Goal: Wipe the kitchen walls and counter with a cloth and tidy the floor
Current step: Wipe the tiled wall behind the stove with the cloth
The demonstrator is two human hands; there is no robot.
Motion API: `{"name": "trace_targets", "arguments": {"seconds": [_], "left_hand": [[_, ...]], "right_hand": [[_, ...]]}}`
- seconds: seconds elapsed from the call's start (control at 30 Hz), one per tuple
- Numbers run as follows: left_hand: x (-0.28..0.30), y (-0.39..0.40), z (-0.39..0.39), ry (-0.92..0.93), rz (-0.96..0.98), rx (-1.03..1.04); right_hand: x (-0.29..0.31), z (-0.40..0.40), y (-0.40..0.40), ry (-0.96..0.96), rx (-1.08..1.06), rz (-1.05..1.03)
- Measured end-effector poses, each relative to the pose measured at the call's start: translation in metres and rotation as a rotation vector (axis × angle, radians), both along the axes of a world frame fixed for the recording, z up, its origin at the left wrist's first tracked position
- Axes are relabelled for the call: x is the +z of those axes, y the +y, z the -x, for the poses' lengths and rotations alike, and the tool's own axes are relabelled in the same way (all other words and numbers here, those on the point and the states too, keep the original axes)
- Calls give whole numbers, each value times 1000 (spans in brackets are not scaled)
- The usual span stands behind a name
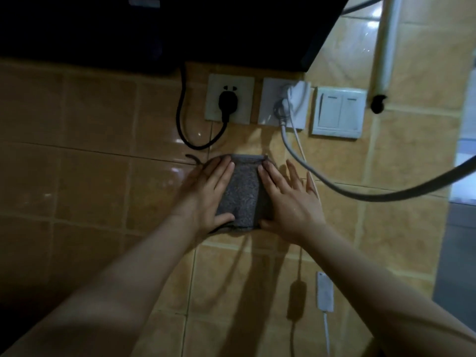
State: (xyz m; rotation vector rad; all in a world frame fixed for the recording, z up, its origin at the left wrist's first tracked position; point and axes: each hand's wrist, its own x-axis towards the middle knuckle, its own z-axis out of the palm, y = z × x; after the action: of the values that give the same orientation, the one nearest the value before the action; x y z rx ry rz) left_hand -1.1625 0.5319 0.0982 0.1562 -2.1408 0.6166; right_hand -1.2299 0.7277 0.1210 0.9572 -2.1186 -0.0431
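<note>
Cloth (240, 191) — grey, folded, speckled — pressed flat under both hands (252, 197).

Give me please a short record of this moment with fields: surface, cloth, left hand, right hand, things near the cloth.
surface: tiled wall
cloth: grey cloth, flat on the wall
left hand: left hand pressing the cloth's left side, fingers straight
right hand: right hand pressing the cloth's right side, fingers spread
above cloth: black plug in a socket, white plug, double light switch
right of cloth: grey cable hanging across
</note>
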Motion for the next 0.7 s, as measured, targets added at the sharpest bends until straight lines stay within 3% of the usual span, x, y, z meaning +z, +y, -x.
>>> {"name": "trace_targets", "arguments": {"seconds": [0.17, 0.5, 0.7], "left_hand": [[0, 14, 17, 38, 73, -92], [1, 59, 33, 54, 184, -61], [-4, 84, 44, 32, 170, -121]], "right_hand": [[-2, 13, 25, 69, -15, 13], [-16, 32, 73, 86, -82, 75], [-21, 36, 101, 126, -136, 31]]}}
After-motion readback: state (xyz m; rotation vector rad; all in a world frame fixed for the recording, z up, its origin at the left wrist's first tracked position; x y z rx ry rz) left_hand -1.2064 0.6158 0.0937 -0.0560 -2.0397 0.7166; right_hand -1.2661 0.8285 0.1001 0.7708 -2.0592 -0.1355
